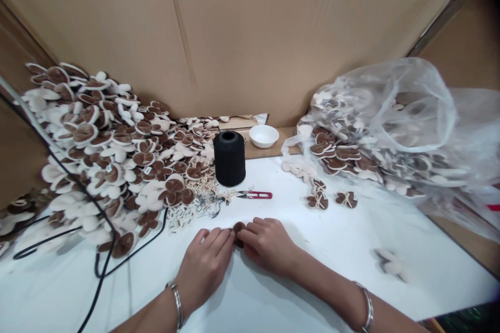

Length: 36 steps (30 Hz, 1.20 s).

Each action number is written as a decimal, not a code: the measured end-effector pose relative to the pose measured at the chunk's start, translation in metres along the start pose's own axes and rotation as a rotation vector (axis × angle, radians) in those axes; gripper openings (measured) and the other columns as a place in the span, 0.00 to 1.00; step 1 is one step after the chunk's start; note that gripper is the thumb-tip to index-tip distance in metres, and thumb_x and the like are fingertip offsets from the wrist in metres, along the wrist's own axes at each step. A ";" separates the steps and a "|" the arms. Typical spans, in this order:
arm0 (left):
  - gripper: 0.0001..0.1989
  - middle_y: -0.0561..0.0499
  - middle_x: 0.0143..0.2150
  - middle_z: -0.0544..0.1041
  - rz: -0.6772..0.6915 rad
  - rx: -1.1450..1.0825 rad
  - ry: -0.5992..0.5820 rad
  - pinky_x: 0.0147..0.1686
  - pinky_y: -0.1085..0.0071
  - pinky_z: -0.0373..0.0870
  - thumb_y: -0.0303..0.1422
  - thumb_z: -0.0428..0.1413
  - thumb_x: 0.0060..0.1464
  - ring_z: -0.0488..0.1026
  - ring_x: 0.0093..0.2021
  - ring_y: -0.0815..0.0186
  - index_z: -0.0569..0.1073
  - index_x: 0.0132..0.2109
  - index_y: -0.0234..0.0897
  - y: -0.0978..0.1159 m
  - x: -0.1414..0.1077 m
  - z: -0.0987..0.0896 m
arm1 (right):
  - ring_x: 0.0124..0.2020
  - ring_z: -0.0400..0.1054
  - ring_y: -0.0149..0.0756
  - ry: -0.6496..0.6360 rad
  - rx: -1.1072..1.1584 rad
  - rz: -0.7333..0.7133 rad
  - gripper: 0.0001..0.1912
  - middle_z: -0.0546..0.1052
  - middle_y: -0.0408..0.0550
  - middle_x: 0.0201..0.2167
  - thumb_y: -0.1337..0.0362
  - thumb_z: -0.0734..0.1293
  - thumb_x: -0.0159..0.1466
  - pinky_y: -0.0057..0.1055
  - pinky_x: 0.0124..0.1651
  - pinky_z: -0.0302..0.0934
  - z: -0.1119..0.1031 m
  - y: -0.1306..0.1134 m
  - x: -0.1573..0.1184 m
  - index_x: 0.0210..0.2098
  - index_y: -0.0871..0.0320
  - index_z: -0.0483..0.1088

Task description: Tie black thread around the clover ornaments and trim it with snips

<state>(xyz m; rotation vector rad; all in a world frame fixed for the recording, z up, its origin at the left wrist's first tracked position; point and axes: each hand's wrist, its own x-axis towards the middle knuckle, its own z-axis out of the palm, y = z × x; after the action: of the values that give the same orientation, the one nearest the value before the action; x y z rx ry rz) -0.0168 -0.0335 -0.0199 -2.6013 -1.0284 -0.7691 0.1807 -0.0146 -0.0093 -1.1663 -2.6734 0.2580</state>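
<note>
Between my hands, just above the white table, is a small brown plush piece (239, 234), mostly covered by my fingers. My left hand (206, 266) is closed, its fingertips pinching the piece's left side. From the right, my right hand (269, 245) grips the same piece with thumb and curled fingers. Beyond them lie red-handled thread snips (255, 195) and an upright cone of black thread (229, 160). Finished-looking brown pieces with cream bows (317, 200) rest to the right, one more bow piece (346, 199) beside them.
A large heap of brown and white plush pieces (117, 140) fills the left, with loose beige ties (211, 187) at its edge. A black cable (111, 260) crosses there. Behind stands a white bowl (264, 136); a clear plastic bag (414, 114) of pieces lies right. Cardboard (273, 36) walls the back.
</note>
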 end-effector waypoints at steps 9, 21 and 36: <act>0.13 0.47 0.43 0.79 -0.068 -0.032 -0.058 0.41 0.61 0.62 0.23 0.46 0.62 0.73 0.42 0.60 0.73 0.48 0.34 -0.003 0.000 -0.001 | 0.29 0.66 0.32 0.021 0.054 0.145 0.08 0.77 0.45 0.29 0.66 0.60 0.64 0.28 0.30 0.48 0.002 -0.001 0.001 0.39 0.56 0.70; 0.12 0.47 0.43 0.78 -0.143 -0.155 -0.066 0.44 0.62 0.66 0.26 0.46 0.63 0.73 0.44 0.61 0.73 0.45 0.36 -0.002 0.004 -0.005 | 0.30 0.69 0.32 -0.033 0.281 0.306 0.12 0.78 0.41 0.29 0.65 0.62 0.64 0.26 0.34 0.52 -0.007 0.001 0.000 0.44 0.48 0.74; 0.15 0.45 0.51 0.73 -0.233 -0.271 -0.169 0.47 0.59 0.67 0.27 0.49 0.61 0.69 0.52 0.57 0.72 0.52 0.40 -0.006 0.000 -0.009 | 0.30 0.69 0.32 -0.016 0.249 0.273 0.13 0.78 0.42 0.29 0.65 0.61 0.65 0.25 0.34 0.52 -0.004 0.001 -0.003 0.45 0.47 0.74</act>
<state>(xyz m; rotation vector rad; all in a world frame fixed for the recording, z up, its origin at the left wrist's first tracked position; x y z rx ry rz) -0.0247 -0.0329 -0.0124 -2.8481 -1.3836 -0.8003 0.1840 -0.0157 -0.0057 -1.4454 -2.4011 0.6266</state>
